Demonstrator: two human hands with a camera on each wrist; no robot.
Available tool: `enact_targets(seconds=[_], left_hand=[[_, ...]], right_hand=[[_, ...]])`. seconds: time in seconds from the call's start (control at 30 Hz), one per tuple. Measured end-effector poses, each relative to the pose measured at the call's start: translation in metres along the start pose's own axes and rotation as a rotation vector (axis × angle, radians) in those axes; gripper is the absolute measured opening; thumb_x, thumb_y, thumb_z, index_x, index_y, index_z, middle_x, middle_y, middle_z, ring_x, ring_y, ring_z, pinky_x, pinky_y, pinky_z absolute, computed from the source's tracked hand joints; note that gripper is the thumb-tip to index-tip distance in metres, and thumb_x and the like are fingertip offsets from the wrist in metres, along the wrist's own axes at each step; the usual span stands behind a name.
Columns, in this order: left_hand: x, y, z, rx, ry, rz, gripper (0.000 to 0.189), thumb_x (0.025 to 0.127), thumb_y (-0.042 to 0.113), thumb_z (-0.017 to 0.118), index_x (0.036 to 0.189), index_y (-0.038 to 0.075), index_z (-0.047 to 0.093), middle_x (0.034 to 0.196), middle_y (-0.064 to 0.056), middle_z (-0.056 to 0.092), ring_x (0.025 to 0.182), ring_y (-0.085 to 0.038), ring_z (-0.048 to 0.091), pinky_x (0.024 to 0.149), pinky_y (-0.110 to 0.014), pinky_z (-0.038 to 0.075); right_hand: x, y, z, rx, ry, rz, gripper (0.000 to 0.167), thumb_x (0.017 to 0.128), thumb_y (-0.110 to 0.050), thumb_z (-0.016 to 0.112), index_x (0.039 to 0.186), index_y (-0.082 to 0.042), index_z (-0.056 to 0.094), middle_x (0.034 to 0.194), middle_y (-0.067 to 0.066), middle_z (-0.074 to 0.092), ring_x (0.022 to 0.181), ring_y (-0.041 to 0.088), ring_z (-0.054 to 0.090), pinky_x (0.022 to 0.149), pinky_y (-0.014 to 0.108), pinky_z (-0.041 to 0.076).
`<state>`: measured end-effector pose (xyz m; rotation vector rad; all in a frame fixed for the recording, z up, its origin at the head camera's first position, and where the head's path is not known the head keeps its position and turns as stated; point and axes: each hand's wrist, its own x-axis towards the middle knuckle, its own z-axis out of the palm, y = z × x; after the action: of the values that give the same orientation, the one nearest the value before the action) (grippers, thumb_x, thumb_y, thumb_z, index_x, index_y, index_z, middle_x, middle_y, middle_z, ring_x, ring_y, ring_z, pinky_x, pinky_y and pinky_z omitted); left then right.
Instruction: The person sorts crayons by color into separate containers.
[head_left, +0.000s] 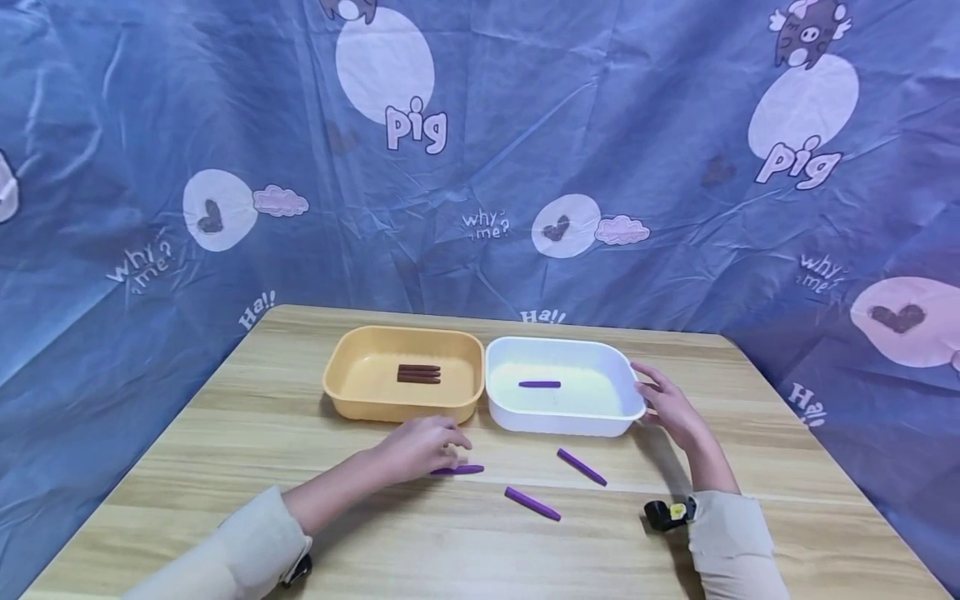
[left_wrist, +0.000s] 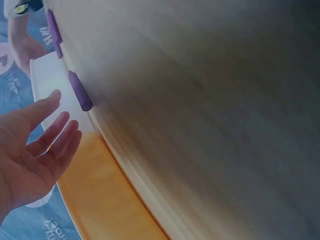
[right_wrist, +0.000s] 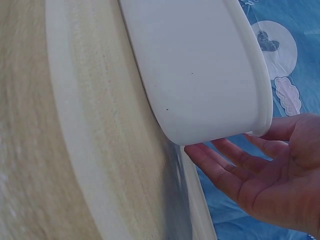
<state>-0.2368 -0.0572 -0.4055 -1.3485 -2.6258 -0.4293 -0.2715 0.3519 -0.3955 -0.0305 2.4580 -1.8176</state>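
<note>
My left hand (head_left: 423, 448) hovers over the table, in front of the orange tray (head_left: 352, 408). Its fingers are loosely bent and apart in the left wrist view, with nothing between them. Just beneath it lies a purple crayon (head_left: 468, 470), partly hidden by the hand in the head view. At the right end of the white tray (head_left: 555, 423), my right hand (head_left: 670, 408) touches the wall and rim with extended fingers (right_wrist: 215, 170). One purple crayon (head_left: 540, 384) lies inside the white tray. Three brown crayons (head_left: 418, 375) lie side by side in the orange tray.
Two more purple crayons, one nearer the white tray (head_left: 582, 467) and one closer to me (head_left: 532, 504), lie slanted on the wooden table (head_left: 420, 550). The trays stand side by side near the back edge. A blue printed cloth (head_left: 465, 275) hangs behind the table.
</note>
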Motion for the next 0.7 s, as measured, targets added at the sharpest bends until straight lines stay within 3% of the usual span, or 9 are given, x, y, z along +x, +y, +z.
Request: enact_targets(seconds=[0.27, 0.7], left_hand=[[-0.0022, -0.0015, 0.0027, -0.066, -0.132, -0.022, 0.028, 0.072, 0.012, 0.077, 0.099, 0.012, 0.071, 0.088, 0.002, 0.063, 0.078, -0.006, 0.058, 0.070, -0.019, 0.047], [-0.0010, -0.0036, 0.0063, -0.109, -0.172, -0.020, 0.022, 0.074, 0.005, 0.074, 0.094, 0.011, 0.072, 0.079, 0.005, 0.062, 0.073, -0.004, 0.056, 0.067, -0.018, 0.046]], right_hand=[[-0.0009, -0.0002, 0.0002, 0.004, 0.003, -0.005, 0.050, 0.100, -0.015, 0.034, 0.144, 0.000, 0.016, 0.128, 0.031, 0.035, 0.087, 0.016, 0.055, 0.068, 0.032, 0.047], [-0.0011, -0.0014, 0.0007, 0.020, -0.001, 0.009, 0.052, 0.100, -0.016, 0.035, 0.144, -0.001, 0.015, 0.130, 0.032, 0.033, 0.090, 0.018, 0.055, 0.070, 0.032, 0.047]])
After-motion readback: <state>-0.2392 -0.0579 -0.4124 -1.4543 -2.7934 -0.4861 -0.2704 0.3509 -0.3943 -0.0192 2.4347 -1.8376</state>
